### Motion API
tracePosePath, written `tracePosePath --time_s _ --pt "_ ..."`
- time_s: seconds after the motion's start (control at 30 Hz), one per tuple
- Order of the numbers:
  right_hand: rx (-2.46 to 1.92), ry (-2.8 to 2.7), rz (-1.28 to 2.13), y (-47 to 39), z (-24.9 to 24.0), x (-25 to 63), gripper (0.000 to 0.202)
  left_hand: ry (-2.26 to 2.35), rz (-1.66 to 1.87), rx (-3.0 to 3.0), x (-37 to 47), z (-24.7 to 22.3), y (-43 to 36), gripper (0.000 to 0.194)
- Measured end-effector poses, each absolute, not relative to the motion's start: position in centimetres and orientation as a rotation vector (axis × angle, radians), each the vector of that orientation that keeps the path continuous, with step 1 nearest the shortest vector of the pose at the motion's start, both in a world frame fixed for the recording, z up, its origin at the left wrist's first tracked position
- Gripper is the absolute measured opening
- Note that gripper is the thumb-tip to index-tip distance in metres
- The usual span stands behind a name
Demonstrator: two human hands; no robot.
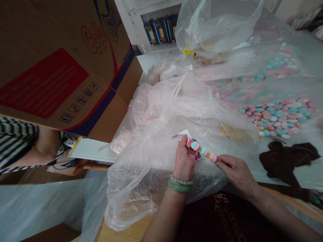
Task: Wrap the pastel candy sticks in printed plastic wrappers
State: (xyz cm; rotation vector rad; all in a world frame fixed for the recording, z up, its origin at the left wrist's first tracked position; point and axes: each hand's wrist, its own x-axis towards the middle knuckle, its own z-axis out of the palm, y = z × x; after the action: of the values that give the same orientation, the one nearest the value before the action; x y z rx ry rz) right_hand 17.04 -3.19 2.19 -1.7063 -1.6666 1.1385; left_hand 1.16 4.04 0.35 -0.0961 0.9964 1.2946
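My left hand [185,160], with a beaded bracelet and a green bangle at the wrist, is closed on the upper end of a slim stick of pastel balls [203,150]. Pink, light blue and orange pieces line up along it. The thumb and fingers of my right hand [236,173] pinch its lower pink end. Partly hidden behind the stick is a small printed card [185,132]; whether my left fingers also grip it I cannot tell. Under both hands spreads a crumpled clear plastic bag [151,148].
Many pink, blue and white rounded pieces [280,116] lie at the right under clear plastic. Brown gloves or cloth [285,159] rest near the right table edge. A large cardboard box [63,67] stands at left, beside a person's striped sleeve [17,141]. Blue boxes [158,30] fill a shelf behind.
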Motion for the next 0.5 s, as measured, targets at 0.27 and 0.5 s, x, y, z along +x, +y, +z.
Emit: tracePosePath --time_s 0.27,0.5 --pt "-1.767 -1.652 1.19 -2.9 1.5 17.5 0.031 0.999 1.432 0.025 0.9 0.3 4.2 0.021" --pt "-1.787 -1.611 1.251 -2.9 1.9 17.3 0.031 1.005 1.486 0.062 0.6 -0.8 4.3 0.025"
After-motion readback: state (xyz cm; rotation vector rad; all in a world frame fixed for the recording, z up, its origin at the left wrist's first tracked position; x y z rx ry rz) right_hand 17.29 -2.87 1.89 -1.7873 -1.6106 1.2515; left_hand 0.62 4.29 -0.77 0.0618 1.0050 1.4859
